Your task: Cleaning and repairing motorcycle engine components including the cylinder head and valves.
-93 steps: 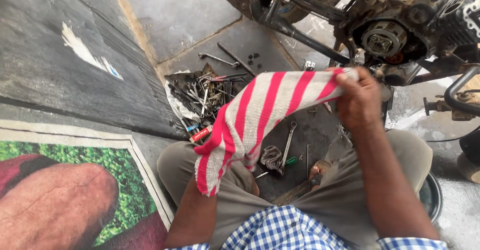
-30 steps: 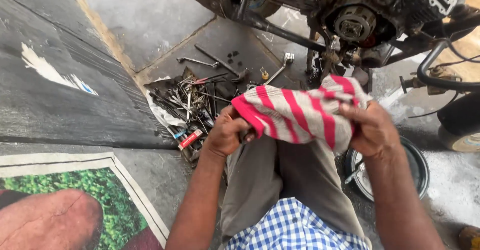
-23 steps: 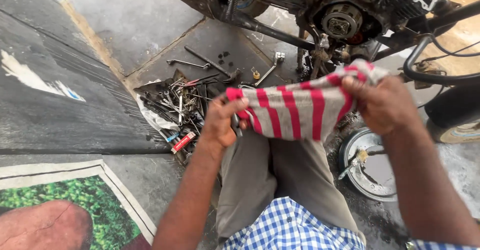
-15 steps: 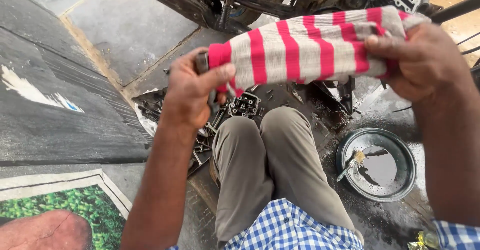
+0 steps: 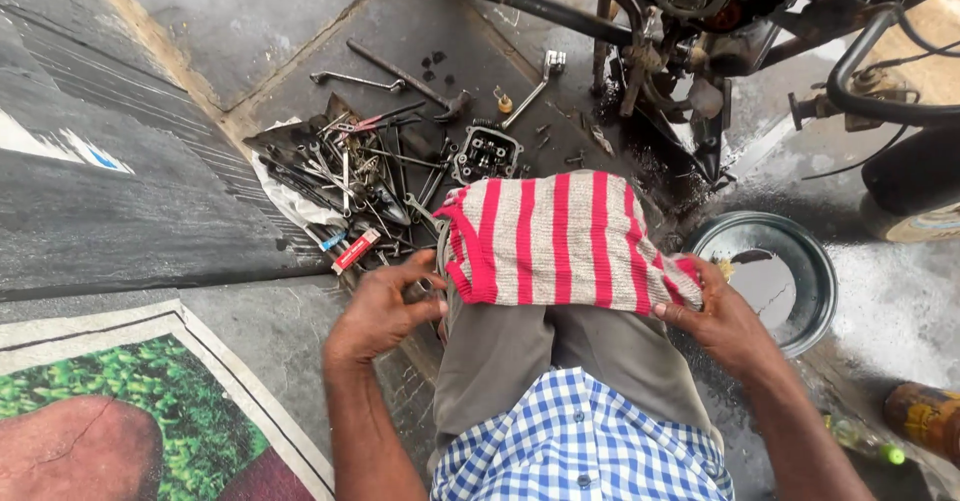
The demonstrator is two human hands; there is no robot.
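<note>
A red and grey striped cloth (image 5: pixel 560 241) lies spread flat across my knees. My left hand (image 5: pixel 385 311) pinches its near left edge. My right hand (image 5: pixel 725 321) grips its near right corner. My grey trousers (image 5: pixel 520 351) and blue checked shirt (image 5: pixel 590 441) show below the cloth.
A heap of wrenches and other hand tools (image 5: pixel 350 186) lies on the dark floor ahead on the left, with a small engine part (image 5: pixel 487 153) beside it. A motorcycle engine and frame (image 5: pixel 700 1) stand ahead. A round metal pan (image 5: pixel 775 271) sits at my right, a printed poster (image 5: pixel 130 411) at lower left.
Both hands have lowered the cloth from in front of me and laid it flat over my knees. The view has tipped down toward my lap.
</note>
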